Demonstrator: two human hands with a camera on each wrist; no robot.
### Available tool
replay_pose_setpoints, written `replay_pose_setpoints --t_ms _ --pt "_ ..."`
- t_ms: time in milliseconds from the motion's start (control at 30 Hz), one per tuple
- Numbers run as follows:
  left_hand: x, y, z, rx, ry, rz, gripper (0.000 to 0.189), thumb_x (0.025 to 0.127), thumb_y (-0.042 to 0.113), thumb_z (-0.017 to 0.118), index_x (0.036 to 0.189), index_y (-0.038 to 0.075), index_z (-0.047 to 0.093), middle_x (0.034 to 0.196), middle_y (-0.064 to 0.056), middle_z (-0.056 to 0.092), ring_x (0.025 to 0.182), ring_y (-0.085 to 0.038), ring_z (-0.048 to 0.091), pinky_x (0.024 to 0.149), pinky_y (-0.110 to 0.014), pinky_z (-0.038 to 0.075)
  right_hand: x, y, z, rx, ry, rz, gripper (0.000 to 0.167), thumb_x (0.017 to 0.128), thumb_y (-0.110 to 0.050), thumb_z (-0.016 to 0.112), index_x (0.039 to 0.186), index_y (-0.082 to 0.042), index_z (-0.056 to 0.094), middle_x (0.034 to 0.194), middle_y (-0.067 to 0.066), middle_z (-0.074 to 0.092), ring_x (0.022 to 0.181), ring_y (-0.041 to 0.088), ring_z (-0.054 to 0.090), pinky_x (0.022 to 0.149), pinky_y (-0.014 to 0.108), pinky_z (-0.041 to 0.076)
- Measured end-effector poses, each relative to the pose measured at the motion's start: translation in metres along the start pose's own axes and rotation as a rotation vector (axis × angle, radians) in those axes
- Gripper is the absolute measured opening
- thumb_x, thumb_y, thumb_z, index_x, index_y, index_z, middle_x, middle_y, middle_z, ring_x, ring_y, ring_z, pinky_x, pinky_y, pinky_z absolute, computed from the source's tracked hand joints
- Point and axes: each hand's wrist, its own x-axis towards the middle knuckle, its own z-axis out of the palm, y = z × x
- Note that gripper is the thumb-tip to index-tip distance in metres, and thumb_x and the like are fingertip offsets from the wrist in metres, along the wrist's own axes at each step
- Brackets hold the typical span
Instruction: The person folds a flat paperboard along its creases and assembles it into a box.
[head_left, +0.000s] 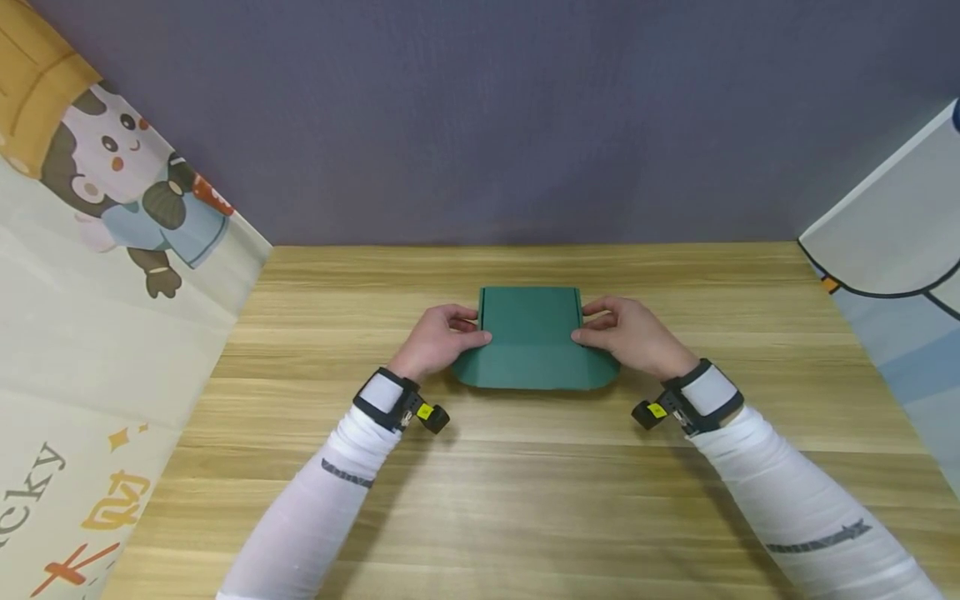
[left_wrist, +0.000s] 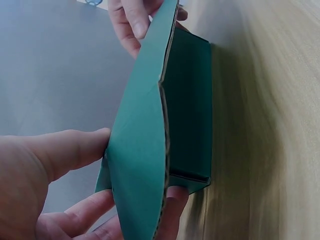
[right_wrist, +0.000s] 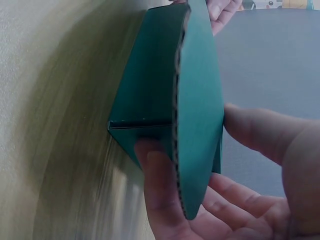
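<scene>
"Toward twelve o'clock on the table [head_left: 525, 517], how is the box [head_left: 534, 337] being held?"

"From both ends. The left hand [head_left: 437, 340] pinches it at nine o'clock, the right hand [head_left: 632, 335] at three. Thumbs [head_left: 476, 339] lie on the edges of the lid [head_left: 530, 308]; fingers [left_wrist: 172, 207] reach beneath the flap [head_left: 536, 368] to the sides."

"Why a grip on each side?"

"To steady it, I'd judge: matching pinches should keep it level and square, with neither end swinging."

"And the flap?"

"It juts toward six, its rounded ends wider than the sides. Perhaps that's why the fingers pass below it; its middle stays uncovered."

"Does the box rest there?"

"I can't tell. Its lower edge is close to the table, but contact isn't clear."
</scene>
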Motion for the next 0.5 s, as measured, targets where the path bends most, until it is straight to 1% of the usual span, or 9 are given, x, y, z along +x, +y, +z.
replay_pose_setpoints --t_ms 100,267,367,500 --pt "-0.0014 0.0018 0.0013 0.004 0.01 -0.002 0.051 0.082 0.032 0.077 0.126 0.012 0.059 0.112 -0.004 0.064 0.106 -0.02 0.06 0.088 -0.035 0.053 -0.0004 -0.0001 0.0014 -0.005 0.014 0.005 0.063 0.088 -0.042 0.069 0.135 -0.007 0.048 0.123 0.019 0.063 0.113 0.03 0.061 0.087 0.04 0.054" --pt "-0.0029 0.0032 0.0033 0.019 0.032 0.001 0.048 0.083 0.031 0.077 0.124 0.011 0.06 0.111 -0.003 0.064 0.105 -0.02 0.06 0.087 -0.035 0.053 -0.0013 -0.0014 0.0051 -0.008 0.045 0.012 0.058 0.088 -0.038 0.07 0.133 -0.008 0.05 0.12 0.016 0.064 0.11 0.029 0.062 0.085 0.038 0.054" --pt "-0.0034 0.0023 0.0044 0.03 0.043 0.011 0.048 0.083 0.031 0.077 0.123 0.012 0.06 0.11 -0.003 0.064 0.104 -0.019 0.06 0.086 -0.034 0.053 -0.0024 -0.0024 0.0074 -0.006 0.061 0.015 0.055 0.089 -0.037 0.069 0.132 -0.008 0.05 0.119 0.014 0.064 0.108 0.028 0.063 0.084 0.039 0.054" --pt "-0.0046 -0.0007 0.0067 0.023 0.059 0.016 0.048 0.083 0.033 0.076 0.124 0.013 0.059 0.11 -0.002 0.063 0.104 -0.019 0.06 0.086 -0.035 0.053 -0.0044 0.0003 0.0104 -0.006 0.086 0.016 0.056 0.089 -0.039 0.068 0.132 -0.008 0.05 0.12 0.013 0.064 0.11 0.028 0.062 0.086 0.041 0.054"
